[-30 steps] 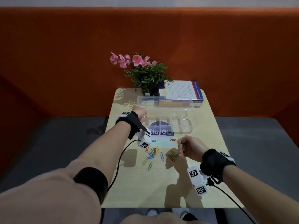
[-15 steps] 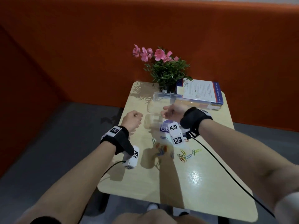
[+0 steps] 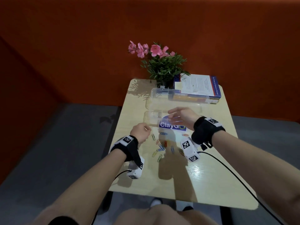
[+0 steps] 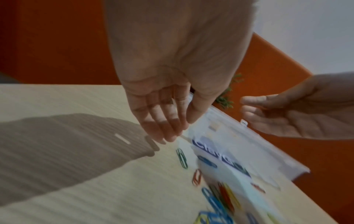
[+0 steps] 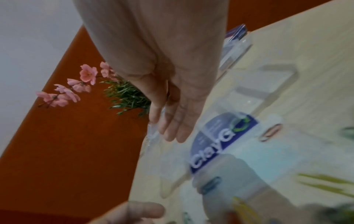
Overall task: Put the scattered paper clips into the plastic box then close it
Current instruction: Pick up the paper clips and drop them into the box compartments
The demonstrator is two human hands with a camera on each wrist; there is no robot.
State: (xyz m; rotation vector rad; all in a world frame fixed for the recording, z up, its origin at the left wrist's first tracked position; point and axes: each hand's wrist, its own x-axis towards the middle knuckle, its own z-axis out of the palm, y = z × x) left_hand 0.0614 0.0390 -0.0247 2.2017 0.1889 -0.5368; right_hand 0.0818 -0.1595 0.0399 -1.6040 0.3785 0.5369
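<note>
The clear plastic box (image 3: 151, 118) lies open mid-table, its lid (image 3: 162, 95) folded back and a blue "ClayGo" label (image 3: 172, 125) showing through it. Several coloured paper clips (image 3: 162, 146) lie scattered just in front of it. My right hand (image 3: 176, 116) hovers over the box with fingers spread, holding nothing; the right wrist view shows the right hand (image 5: 166, 130) straight-fingered above the box (image 5: 264, 84). My left hand (image 3: 142, 130) hangs left of the box's front corner. In the left wrist view the left hand (image 4: 178, 130) has loose fingers, with no clip seen, above a green clip (image 4: 182, 158).
A pot of pink flowers (image 3: 162, 67) and a stack of books (image 3: 198, 90) stand at the table's (image 3: 203, 184) far edge behind the lid. Cables trail from both wrist cameras over the near half. Orange wall panels surround the table.
My right hand left the clip pile, travelled over the box and opened its fingers. My left hand drew back from the box to the table's left side.
</note>
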